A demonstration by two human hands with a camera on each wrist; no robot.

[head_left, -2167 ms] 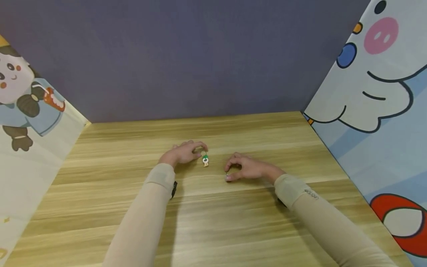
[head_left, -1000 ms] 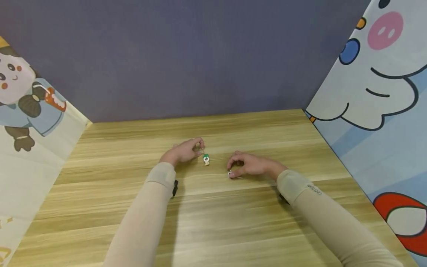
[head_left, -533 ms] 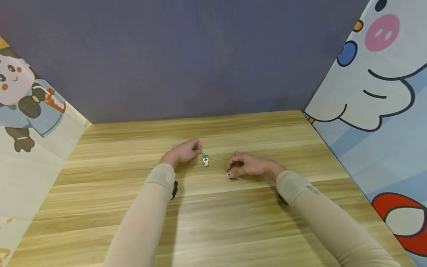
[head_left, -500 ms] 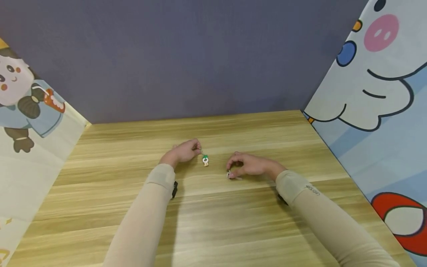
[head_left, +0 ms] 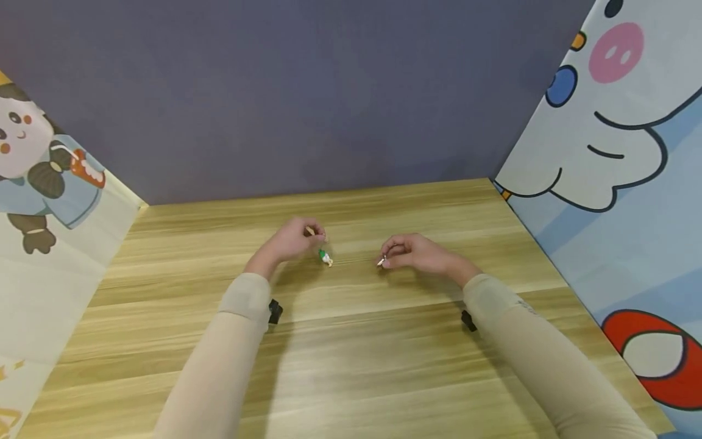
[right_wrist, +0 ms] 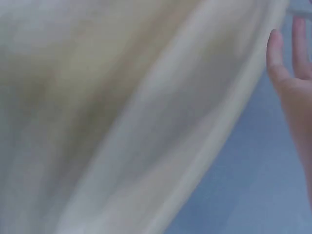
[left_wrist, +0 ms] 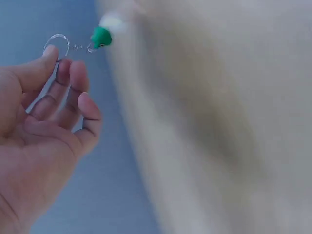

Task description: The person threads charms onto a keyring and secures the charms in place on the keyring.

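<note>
My left hand (head_left: 289,241) pinches the metal ring (left_wrist: 58,35) of a keychain between thumb and fingertips. From the ring's short chain hangs a small figure charm (head_left: 326,258), green on top and white below, tilted in the head view. Across from it, my right hand (head_left: 421,253) pinches a small, slim, whitish-silver object (head_left: 381,261) at its fingertips; I cannot tell its kind. In the right wrist view only part of that hand (right_wrist: 298,92) shows at the right edge, with a pale strip of the object (right_wrist: 300,13) at the top corner.
Both hands are over a wood-grain table (head_left: 351,353). A dark grey panel (head_left: 318,97) stands along its far edge. Cartoon-printed walls rise at the left (head_left: 49,274) and right (head_left: 581,244).
Both hands have moved with their things: the left up and to the left, the right up and slightly right. The charm, lying flat before, now slants from its ring.
</note>
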